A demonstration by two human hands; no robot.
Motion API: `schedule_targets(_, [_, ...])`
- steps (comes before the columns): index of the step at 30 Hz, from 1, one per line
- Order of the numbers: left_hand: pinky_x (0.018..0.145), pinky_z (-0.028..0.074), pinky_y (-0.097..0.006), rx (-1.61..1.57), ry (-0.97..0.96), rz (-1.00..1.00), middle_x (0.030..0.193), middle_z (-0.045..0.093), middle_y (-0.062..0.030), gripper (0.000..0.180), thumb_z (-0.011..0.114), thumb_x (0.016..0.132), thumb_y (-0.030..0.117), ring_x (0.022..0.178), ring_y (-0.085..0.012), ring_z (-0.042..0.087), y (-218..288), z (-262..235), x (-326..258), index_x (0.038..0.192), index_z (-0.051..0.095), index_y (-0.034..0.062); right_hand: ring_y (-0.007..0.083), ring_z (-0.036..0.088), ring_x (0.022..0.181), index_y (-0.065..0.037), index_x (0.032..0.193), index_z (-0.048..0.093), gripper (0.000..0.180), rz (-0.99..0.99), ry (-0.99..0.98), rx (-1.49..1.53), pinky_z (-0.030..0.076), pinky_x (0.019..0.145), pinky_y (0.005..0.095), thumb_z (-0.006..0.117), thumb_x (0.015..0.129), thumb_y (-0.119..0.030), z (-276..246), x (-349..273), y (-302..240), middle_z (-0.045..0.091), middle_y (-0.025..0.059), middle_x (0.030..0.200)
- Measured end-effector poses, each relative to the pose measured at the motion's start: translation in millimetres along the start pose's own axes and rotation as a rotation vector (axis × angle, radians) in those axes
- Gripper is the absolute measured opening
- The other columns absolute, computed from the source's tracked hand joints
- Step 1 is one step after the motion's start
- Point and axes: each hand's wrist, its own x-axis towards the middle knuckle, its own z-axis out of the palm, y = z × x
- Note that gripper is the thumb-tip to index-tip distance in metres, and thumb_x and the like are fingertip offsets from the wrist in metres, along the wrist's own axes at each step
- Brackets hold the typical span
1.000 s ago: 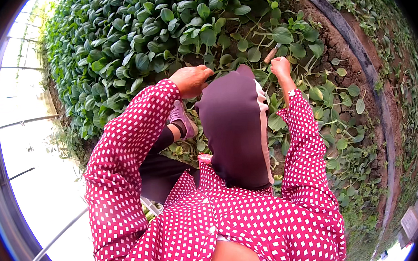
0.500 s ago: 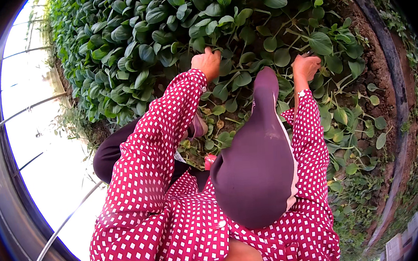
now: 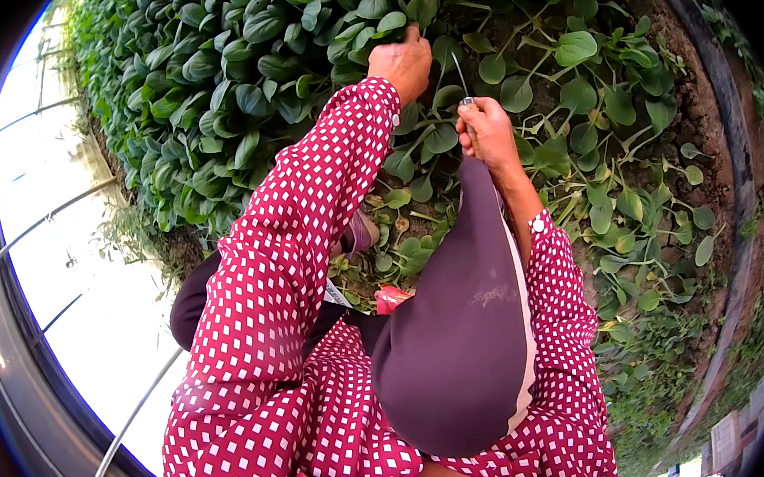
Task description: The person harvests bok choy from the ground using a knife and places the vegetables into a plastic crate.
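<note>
Though spread apart over the bed half a second ago, now drawn close together. Left hand (image 3: 400,60) pushed further forward into the greens (image 3: 212,82), fingers curled shut around a bunch of stems (image 3: 416,34) at the edge of the dense patch; exactly how many stems, hard to tell. Right hand (image 3: 484,134) dropped back and inward, closed in a fist on a small knife (image 3: 460,78), thin blade sticking up just beside the left wrist and near the gripped bunch, not clearly touching it. Judging from that, past the reaching and into the cutting part of the work: bunch held, blade brought up next to it, no cut visible yet.

Behind the right hand, thinner growth on bare soil (image 3: 701,119), with scattered single leaves. Hanging down between the red dotted sleeves (image 3: 285,245), a dark cloth (image 3: 459,322), hiding whatever lies right under it. Beside the left sleeve, a shoe (image 3: 361,233) among the small plants. Off to the left, bright covering and metal bars (image 3: 53,217).
</note>
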Motion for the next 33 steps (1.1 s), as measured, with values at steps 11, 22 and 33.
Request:
schedule_targets(11, [0.061,0.055,-0.039,0.053,0.143,0.273,0.111,0.058,-0.0073,0.018,0.061,0.080,0.009,0.075,-0.0278,0.068,-25.6,9.7,-13.2,0.096,0.064,0.0020,0.0167,0.056,0.051,0.005,0.096,0.056,0.030,0.126,0.122,-0.099,0.045,0.042,0.0304,0.053,0.094,-0.025,25.5,67.6,6.2,0.061,0.0094,0.073])
schedule_targets(22, [0.069,0.058,-0.040,0.043,-0.022,0.142,0.112,0.060,-0.0168,0.018,0.064,0.077,0.009,0.080,-0.0300,0.069,-35.6,1.7,5.5,0.093,0.068,0.0017,0.0150,0.053,0.050,0.002,0.099,0.058,0.028,0.216,-0.033,0.203,0.043,0.040,0.0279,0.054,0.097,-0.026,16.0,87.4,15.7,0.060,0.0101,0.074])
schedule_targets(33, [0.071,0.055,-0.042,0.001,-0.031,0.225,0.114,0.058,-0.0119,0.017,0.057,0.081,0.009,0.080,-0.0323,0.067,-49.0,2.9,9.0,0.093,0.065,-0.0006,0.0104,0.047,0.049,0.001,0.103,0.057,0.025,0.172,-0.004,-0.171,0.038,0.039,0.0258,0.052,0.097,-0.024,20.4,84.9,-0.3,0.055,0.0053,0.071])
